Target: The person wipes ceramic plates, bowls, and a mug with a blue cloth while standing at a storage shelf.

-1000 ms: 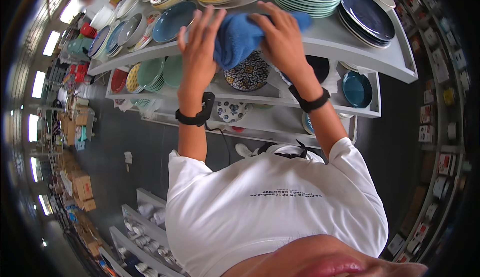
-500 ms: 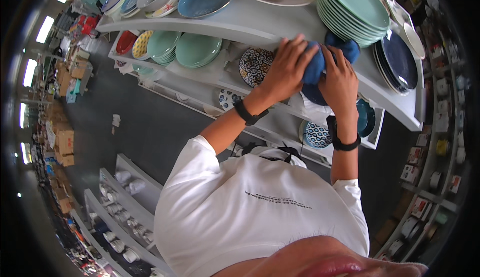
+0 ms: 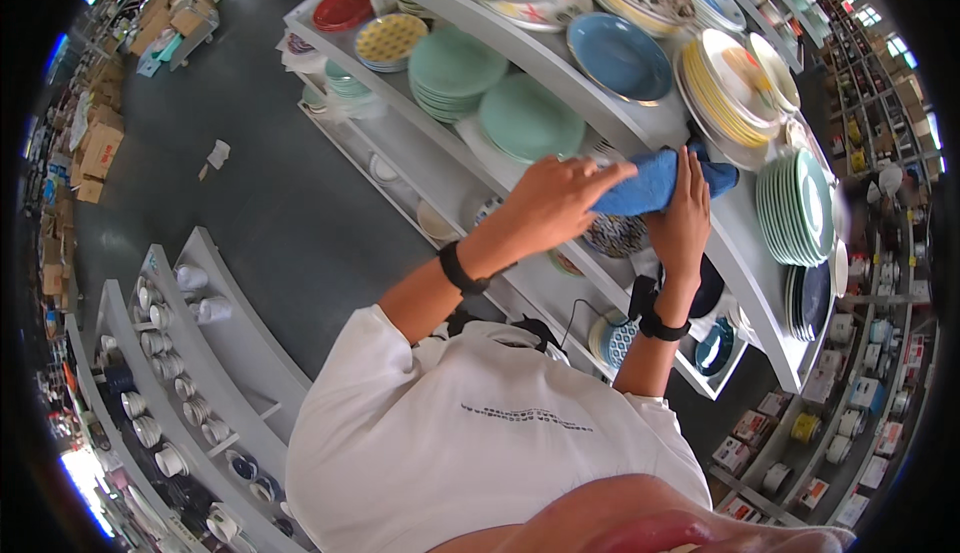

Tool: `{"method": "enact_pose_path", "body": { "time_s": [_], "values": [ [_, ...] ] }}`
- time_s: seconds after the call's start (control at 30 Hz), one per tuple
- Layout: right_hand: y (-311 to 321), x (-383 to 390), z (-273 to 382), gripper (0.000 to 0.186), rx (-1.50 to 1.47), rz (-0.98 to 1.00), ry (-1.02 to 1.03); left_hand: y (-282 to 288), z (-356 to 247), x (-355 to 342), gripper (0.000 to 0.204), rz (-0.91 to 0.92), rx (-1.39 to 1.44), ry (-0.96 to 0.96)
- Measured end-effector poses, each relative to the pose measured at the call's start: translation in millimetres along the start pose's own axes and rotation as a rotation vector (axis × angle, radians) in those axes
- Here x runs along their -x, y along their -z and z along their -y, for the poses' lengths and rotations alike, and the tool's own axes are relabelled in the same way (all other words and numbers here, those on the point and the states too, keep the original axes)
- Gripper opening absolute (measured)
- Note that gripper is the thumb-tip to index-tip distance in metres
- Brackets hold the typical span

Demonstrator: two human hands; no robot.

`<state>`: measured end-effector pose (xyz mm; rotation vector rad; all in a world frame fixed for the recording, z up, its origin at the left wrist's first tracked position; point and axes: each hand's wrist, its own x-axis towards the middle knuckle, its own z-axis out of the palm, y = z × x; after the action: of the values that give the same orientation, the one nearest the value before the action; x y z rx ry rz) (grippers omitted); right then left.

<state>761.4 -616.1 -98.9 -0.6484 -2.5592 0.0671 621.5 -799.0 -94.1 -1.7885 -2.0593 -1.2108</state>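
- Tiered shelves (image 3: pixel 745 253) loaded with dishes stand below and beyond the left grip (image 3: pixel 550 201) and right grip (image 3: pixel 683 221), with dark grey floor (image 3: pixel 290 183) well to their left.
- Both grips touch a bunched blue cloth (image 3: pixel 640 188), which spans the gap between them by the edge of the top shelf; whether it touches the shelf cannot be told.
- Right grip holds the cloth toward its right end, fingers together and laid over it, a flap sticking out past them.
- Left grip has its fingers on the cloth's left end; the thumb is hidden, so how far it closes cannot be told.
- Black bands (image 3: pixel 457 269) circle both wrists, just behind the grips.
- Just under the cloth, between the grips, part of a patterned plate (image 3: pixel 617 236) shows on a lower shelf.
- Near the left grip and ahead of it lie green plates (image 3: pixel 530 118).
- Beyond the grips sit a blue bowl (image 3: pixel 620 58) and yellow-rimmed plates (image 3: pixel 730 103).
- Right of the right grip stands a mint stack (image 3: pixel 790 213), with dark plates (image 3: pixel 808 298) beside it.
- Below the right grip is a teal dish (image 3: pixel 712 348).
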Motion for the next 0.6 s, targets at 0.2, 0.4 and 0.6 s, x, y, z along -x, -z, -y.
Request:
{"method": "enact_pose_path", "body": {
  "time_s": [0.2,0.4,0.6],
  "values": [
    [-44.6,-0.5,35.1,0.053,0.027,-0.251,-0.085,23.6,8.3,50.4,0.047,0.281,0.171,-0.13],
    [-41.9,-16.5,76.8,0.065,0.059,-0.136,0.077,47.6,46.2,82.8,0.049,0.154,0.298,-0.162],
    [-67.5,-46.7,159.7,0.051,-0.061,-0.499,0.22,113.4,102.4,120.2,0.06,-0.067,0.055,0.053]
  ]
}}
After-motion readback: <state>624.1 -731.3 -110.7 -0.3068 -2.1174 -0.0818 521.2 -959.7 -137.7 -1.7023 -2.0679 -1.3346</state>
